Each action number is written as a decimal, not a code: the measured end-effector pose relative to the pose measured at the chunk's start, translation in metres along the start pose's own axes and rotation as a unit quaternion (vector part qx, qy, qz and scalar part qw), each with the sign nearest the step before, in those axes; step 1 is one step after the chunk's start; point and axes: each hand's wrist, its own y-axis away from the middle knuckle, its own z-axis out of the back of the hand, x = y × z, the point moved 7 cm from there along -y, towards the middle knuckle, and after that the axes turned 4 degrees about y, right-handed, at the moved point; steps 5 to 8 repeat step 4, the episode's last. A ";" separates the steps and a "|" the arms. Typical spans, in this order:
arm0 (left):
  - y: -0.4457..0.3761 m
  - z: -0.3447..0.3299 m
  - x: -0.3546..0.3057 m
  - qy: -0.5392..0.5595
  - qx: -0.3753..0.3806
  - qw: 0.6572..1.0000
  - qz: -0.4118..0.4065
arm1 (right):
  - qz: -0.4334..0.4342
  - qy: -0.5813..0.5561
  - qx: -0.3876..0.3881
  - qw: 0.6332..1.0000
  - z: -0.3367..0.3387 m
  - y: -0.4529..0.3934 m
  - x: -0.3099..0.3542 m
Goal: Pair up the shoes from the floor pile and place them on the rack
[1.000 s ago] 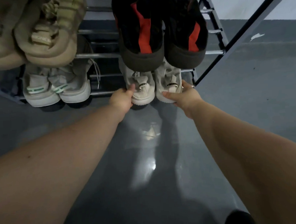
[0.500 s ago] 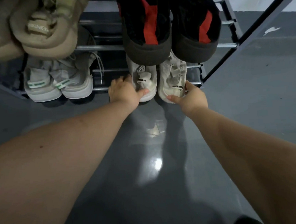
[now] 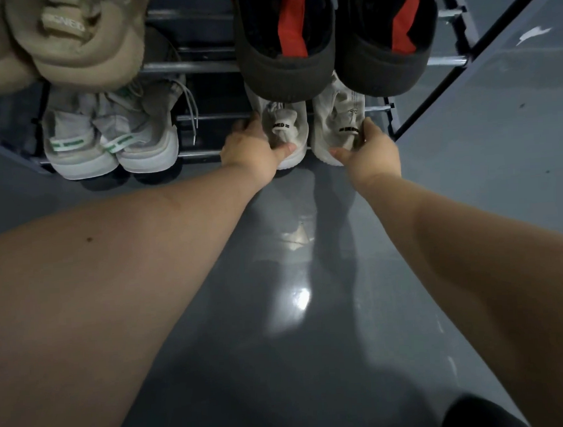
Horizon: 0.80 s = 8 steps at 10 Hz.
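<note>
Two off-white sneakers stand heel-out, side by side, on the bottom shelf of a dark metal rack [image 3: 203, 117]. My left hand [image 3: 254, 148] grips the heel of the left sneaker [image 3: 287, 128], thumb on its back. My right hand [image 3: 366, 148] holds the heel of the right sneaker [image 3: 337, 125]. A black-and-red pair [image 3: 330, 41] on the shelf above hides their toes.
A grey pair with green heel stripes [image 3: 107, 147] sits at the left of the bottom shelf. A beige pair [image 3: 68, 38] rests above it. The rack's side frame [image 3: 480, 49] slants at the right. Glossy grey floor [image 3: 295, 310] lies below.
Both hands have pushed the off-white sneakers a little deeper onto the bottom shelf. The view has shifted closer to the rack.
</note>
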 end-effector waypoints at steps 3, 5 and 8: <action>0.052 0.006 0.009 -0.124 0.067 0.990 -0.002 | 0.039 0.215 0.057 0.974 0.014 0.040 0.007; 0.082 0.014 0.007 -0.148 0.083 0.985 -0.024 | 0.065 0.291 0.082 0.951 0.022 0.070 0.016; 0.082 0.014 0.007 -0.148 0.083 0.985 -0.024 | 0.065 0.291 0.082 0.951 0.022 0.070 0.016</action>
